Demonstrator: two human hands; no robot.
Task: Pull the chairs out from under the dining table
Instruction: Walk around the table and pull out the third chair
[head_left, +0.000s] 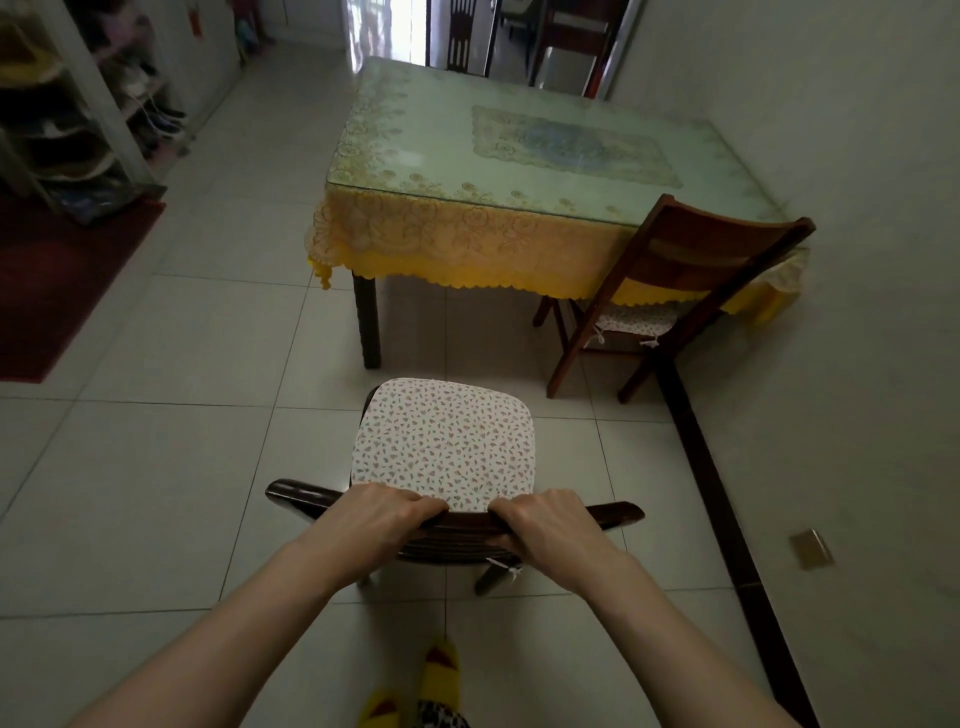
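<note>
Near chair (452, 525): stands clear of the table on the tiled floor, directly in front of the person, its curved dark wooden top rail running left to right under both hands.
Left hand (382, 519): closed over the top rail left of its middle, fingers curled over the far edge, thumb side toward the centre.
Right hand (543, 522): closed over the same rail right of its middle, fingers wrapped over the far edge; the two hands sit close together, not touching.
Seat cushion (444, 441): a rounded-square pad on the near chair, white fabric with a small reddish print, lying just beyond the hands; a white tie string hangs at the back right corner.
Second chair (670, 296): reddish-brown wood with a slatted back, at the right end of the table's near side, its seat partly under the hanging cloth, well apart from the hands.
Table (519, 156): rectangular, dark legs, a clear glass sheet over a pale patterned cloth.
Tablecloth (457, 244): yellow lace-like fabric with a scalloped hem, hanging down over the near edge.
Floor (182, 467): large glossy pale tiles with thin grout lines.
Slippers (415, 691): yellow, at the bottom edge of the view.
</note>
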